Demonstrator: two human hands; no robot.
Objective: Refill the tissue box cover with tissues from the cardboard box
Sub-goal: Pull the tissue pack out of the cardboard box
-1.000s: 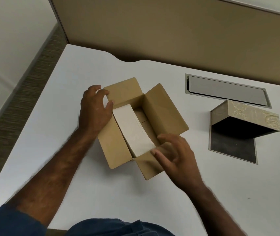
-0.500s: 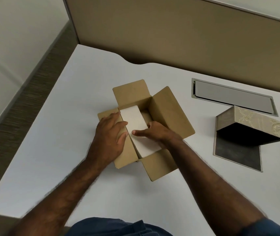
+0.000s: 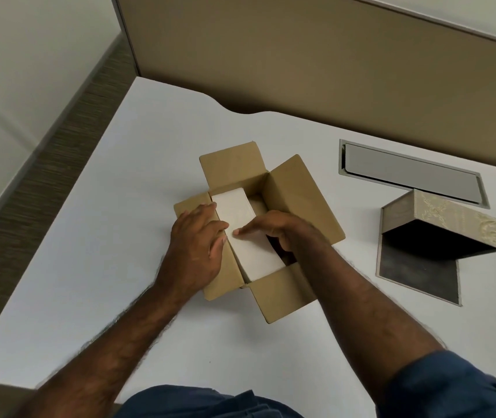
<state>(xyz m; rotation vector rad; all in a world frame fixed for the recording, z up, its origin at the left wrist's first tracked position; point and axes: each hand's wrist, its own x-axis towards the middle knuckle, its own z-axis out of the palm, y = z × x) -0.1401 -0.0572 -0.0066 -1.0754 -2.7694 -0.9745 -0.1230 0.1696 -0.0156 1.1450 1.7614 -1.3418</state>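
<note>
White desk, tan partition across top of frame, recessed cable hatch at upper right. Cardboard box at centre, all four flaps splayed open. White tissue pack inside, lying along left wall of box, dark gap on its right side.

Left hand resting over left flap, fingers loosely spread, tips touching left edge of pack. Right hand reaching down into gap on right of pack, thumb on top face, fingers curled out of sight; full grip or not, cannot tell. Pack not lifted yet, by the look of it.

Tissue box cover at right of frame, well apart from box, tipped up over its dark base.

Risks: snug fit against left wall, so pack likely to drag box up with it unless left hand pins flap. One-sided pinch may buckle soft pack.
</note>
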